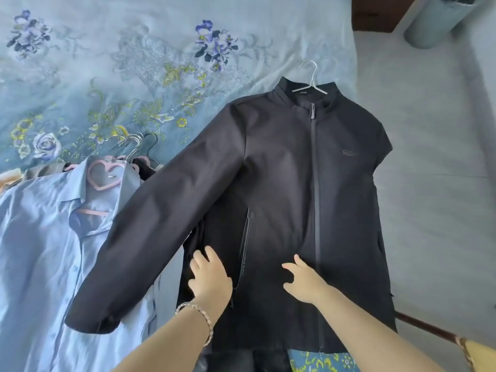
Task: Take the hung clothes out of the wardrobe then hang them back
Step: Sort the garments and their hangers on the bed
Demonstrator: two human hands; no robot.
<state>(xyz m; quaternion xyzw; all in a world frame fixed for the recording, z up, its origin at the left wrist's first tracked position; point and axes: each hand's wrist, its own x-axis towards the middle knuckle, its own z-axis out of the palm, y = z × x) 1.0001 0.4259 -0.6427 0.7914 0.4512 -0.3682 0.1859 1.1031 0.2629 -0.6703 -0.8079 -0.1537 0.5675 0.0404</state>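
Your left hand [210, 277] and right hand [304, 281] rest, fingers [213, 255] apart, on the black zip-front fabric jacket [281, 162]. Probably laying out. Next: lift by its white wire hanger [312, 76].

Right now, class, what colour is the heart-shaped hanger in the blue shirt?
Pink hanger; seen in the head view.

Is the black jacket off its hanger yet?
No, a white hanger sits inside the black jacket, its hook sticking out above the collar.
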